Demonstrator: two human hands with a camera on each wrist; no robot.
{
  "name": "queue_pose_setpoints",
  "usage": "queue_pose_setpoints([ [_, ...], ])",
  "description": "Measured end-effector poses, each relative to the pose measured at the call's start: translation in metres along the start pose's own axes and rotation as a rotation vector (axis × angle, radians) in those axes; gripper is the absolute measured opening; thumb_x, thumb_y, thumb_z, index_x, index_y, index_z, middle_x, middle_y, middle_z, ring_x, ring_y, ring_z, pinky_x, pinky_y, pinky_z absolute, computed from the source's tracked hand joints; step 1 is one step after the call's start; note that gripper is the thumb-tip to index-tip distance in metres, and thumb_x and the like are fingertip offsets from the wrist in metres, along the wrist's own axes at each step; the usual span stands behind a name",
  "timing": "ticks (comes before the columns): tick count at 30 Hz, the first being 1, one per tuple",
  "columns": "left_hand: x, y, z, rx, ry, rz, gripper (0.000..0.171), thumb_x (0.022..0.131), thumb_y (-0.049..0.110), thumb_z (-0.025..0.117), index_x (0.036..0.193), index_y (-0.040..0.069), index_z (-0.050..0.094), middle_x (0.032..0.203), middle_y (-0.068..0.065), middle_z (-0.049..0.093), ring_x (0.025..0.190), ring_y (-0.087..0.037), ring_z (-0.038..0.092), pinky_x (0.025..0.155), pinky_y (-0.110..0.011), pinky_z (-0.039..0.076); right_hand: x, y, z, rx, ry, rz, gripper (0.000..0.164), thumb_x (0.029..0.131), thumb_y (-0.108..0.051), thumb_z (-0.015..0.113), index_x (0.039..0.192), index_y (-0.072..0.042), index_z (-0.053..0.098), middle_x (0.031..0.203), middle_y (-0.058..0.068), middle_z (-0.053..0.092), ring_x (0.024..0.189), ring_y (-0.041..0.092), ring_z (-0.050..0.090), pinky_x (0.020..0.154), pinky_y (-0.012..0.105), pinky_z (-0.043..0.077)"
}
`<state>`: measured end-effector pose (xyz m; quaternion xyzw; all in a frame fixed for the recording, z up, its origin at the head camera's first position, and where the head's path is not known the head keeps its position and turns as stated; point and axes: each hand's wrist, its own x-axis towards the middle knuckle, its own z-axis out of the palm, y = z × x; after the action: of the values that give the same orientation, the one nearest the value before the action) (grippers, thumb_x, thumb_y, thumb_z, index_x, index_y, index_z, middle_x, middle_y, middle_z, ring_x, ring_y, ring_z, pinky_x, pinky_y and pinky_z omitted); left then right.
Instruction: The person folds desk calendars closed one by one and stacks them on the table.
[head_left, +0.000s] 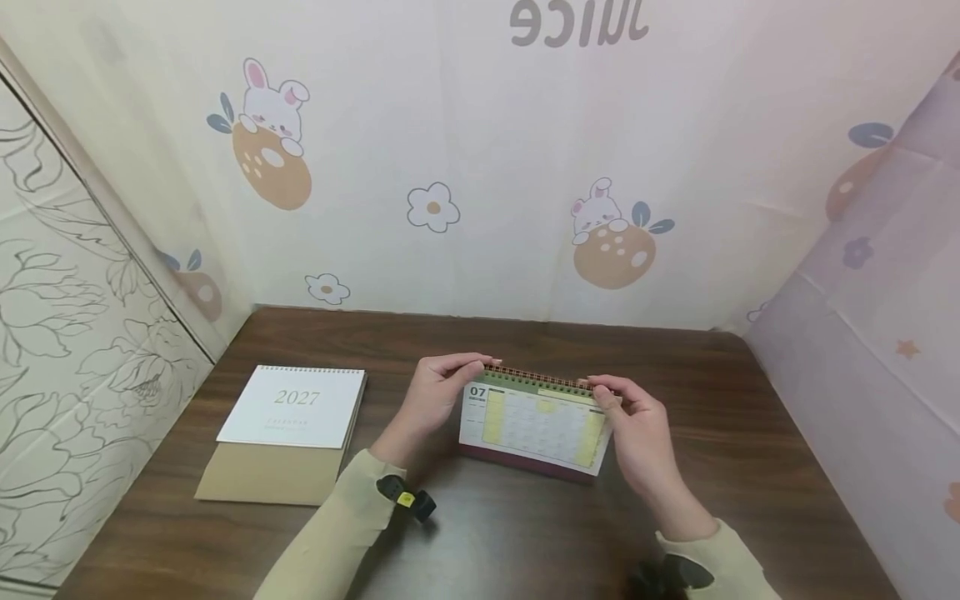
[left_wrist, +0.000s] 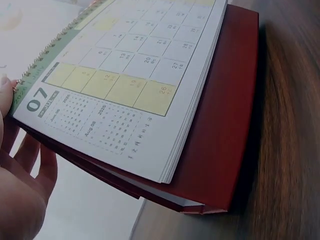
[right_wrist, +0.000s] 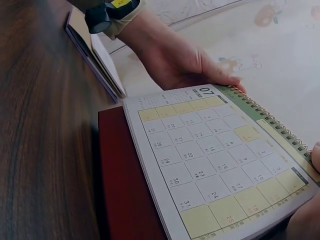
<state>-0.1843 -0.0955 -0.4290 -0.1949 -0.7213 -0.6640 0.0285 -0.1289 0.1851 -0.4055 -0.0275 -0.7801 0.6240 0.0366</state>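
Note:
A spiral-bound desk calendar (head_left: 536, 425) with a dark red stand (left_wrist: 235, 100) shows its July page, "07", with a green band along the top and yellow weekend columns. My left hand (head_left: 437, 392) pinches its top left corner by the coil, thumb in front and fingers behind. At the top right corner my right hand (head_left: 641, 429) grips it the same way, thumb on the page. The stand's lower edge is down at the tabletop. In the right wrist view, the left hand (right_wrist: 175, 60) shows beyond the calendar's far end.
On the left of the dark wood table (head_left: 525, 542) stands a second desk calendar (head_left: 292, 408), white with "2027" on it and a tan base. A printed curtain (head_left: 480, 150) hangs behind the table, and a floral panel (head_left: 67, 333) borders the left side.

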Motion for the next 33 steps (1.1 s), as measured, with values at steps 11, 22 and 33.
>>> queue_pose_setpoints([
  [11,-0.006,0.003,-0.026,-0.007,-0.027,-0.019,0.02,0.099,0.009,0.061,0.113,0.003,0.074,0.111,-0.007,0.073,0.107,-0.022,0.067,0.093,-0.034,0.05,-0.003,-0.001,0.011,0.067,-0.135,-0.094,0.031,0.096,-0.023,0.069,0.12,-0.003,0.069,0.115,0.005,0.069,0.094,0.024,0.062,0.073,0.029,0.053],
  [22,-0.011,-0.001,-0.038,0.004,-0.04,-0.031,0.02,0.099,0.014,0.062,0.112,0.006,0.075,0.11,-0.005,0.074,0.104,-0.023,0.067,0.092,-0.033,0.05,-0.003,0.001,0.008,0.0,-0.234,-0.172,0.031,0.096,-0.021,0.068,0.124,-0.007,0.069,0.123,0.01,0.067,0.1,0.022,0.064,0.081,0.027,0.054],
  [33,-0.012,-0.004,-0.05,0.035,-0.008,-0.058,0.02,0.099,0.013,0.062,0.111,0.005,0.075,0.108,-0.006,0.074,0.104,-0.022,0.067,0.091,-0.032,0.05,-0.002,0.008,0.006,-0.064,-0.313,-0.203,0.039,0.099,-0.025,0.065,0.134,-0.009,0.064,0.131,0.004,0.064,0.115,0.019,0.063,0.091,0.027,0.051],
])
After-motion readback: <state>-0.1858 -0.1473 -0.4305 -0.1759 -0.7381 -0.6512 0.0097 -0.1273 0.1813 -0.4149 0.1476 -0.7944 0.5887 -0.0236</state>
